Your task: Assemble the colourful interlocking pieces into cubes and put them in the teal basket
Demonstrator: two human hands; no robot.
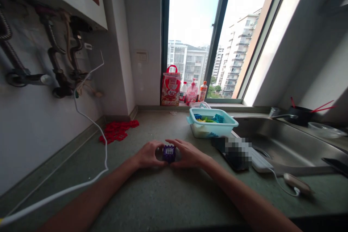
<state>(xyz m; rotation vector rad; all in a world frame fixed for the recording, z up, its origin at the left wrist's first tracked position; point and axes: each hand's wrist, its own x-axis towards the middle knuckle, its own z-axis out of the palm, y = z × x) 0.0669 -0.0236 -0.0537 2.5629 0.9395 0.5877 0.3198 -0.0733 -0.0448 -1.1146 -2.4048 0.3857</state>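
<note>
Worktop: gap btwn red mesh & blue tub lay free; wht. cable crossed L side; blk. slab blocked R.

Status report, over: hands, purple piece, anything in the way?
Left hand and right hand holding purple piece between them. Teal container beyond right hand, red pieces off left, both apart from hands.

The tub stands on the tabletop, with pieces in it. Behind it, leftward, a bag stands on the windowsill. Right of it is the sink; left and nearer, a block between left hand and right hand; farther left, a lattice.
</note>
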